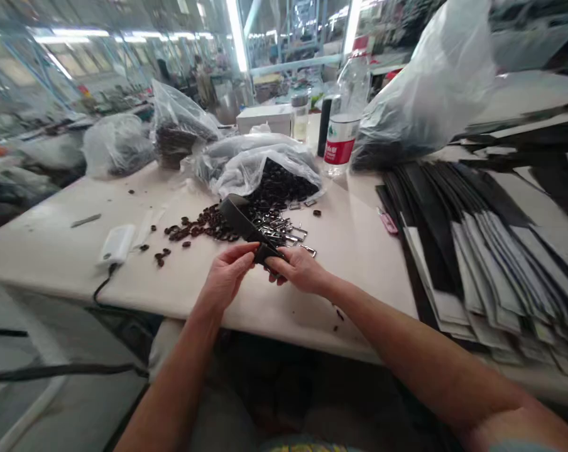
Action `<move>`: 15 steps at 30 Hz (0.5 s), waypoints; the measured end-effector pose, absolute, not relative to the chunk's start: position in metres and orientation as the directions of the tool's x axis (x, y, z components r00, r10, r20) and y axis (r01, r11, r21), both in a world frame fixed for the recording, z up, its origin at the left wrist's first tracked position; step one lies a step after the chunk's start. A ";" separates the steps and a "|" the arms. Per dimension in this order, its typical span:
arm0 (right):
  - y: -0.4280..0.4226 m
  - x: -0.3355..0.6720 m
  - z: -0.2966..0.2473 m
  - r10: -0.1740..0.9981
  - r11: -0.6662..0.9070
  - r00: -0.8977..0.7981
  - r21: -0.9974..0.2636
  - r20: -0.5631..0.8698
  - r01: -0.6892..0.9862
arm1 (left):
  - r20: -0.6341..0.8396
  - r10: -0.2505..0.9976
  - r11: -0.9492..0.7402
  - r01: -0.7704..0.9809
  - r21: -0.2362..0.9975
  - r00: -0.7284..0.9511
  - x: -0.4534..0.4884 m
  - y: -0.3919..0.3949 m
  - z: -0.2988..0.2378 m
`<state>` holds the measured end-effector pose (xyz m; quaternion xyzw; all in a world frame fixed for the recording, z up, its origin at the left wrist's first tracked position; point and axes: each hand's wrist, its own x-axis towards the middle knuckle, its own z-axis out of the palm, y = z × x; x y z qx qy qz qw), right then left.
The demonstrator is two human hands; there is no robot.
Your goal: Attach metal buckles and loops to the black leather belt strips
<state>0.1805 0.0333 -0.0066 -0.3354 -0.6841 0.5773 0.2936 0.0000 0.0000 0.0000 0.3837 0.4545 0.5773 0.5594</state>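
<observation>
Both my hands meet over the near part of the table (pixel 180 285) and hold one black strap (pixel 240 218). My left hand (pixel 227 276) pinches the strap's near end with fingers closed. My right hand (pixel 299 269) grips the same end from the right. The strap curves up and away to a rounded tip. Just beyond it lie scattered metal buckles (pixel 284 231) and small dark loops (pixel 203 226), spilling from an open plastic bag (pixel 260 169).
A fanned row of black straps (pixel 472 245) covers the table's right side. A water bottle (pixel 345 125), a glass jar (pixel 300 116), a white box (pixel 264 117) and several filled plastic bags (pixel 119 144) stand at the back. A white device with a cord (pixel 117 245) lies left.
</observation>
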 end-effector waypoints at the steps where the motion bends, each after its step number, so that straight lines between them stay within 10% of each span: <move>1: 0.034 0.181 -0.007 0.801 0.106 -0.598 -0.986 0.011 0.125 | -0.077 0.994 0.054 -0.284 0.957 -0.071 0.000 0.000 0.001; 15: 0.037 0.184 -0.003 0.803 0.328 -0.594 -0.864 0.042 0.383 | 0.173 0.983 -0.166 0.111 0.980 -0.064 0.007 -0.006 0.008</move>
